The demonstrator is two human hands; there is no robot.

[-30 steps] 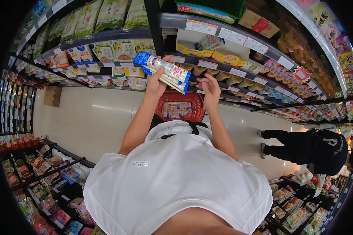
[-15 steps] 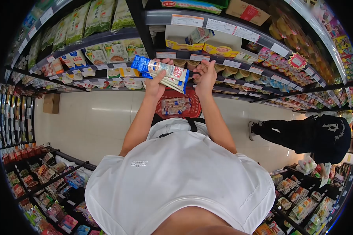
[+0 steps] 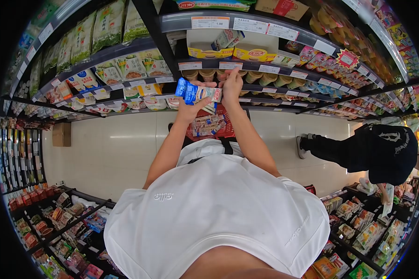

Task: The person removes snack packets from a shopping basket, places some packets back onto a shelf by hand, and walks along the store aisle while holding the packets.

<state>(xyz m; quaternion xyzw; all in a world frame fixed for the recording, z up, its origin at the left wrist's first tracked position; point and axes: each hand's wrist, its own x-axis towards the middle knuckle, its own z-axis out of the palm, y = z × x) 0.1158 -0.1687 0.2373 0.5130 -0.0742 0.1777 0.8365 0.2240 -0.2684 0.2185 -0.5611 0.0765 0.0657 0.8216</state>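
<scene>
I observe a stocked shelf unit [image 3: 173, 22] in front of the person. A red basket [image 3: 228, 124] is located below the hands. Above it, blue-and-white packets [image 3: 201, 94] are clamped in the left hand [image 3: 191, 109]. The right hand [image 3: 232, 87] is positioned at their right end; I cannot tell whether it grips.

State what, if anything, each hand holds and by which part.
The left hand holds blue and white packets around their middle. The right hand is at their right end; whether it grips them cannot be told.
</scene>
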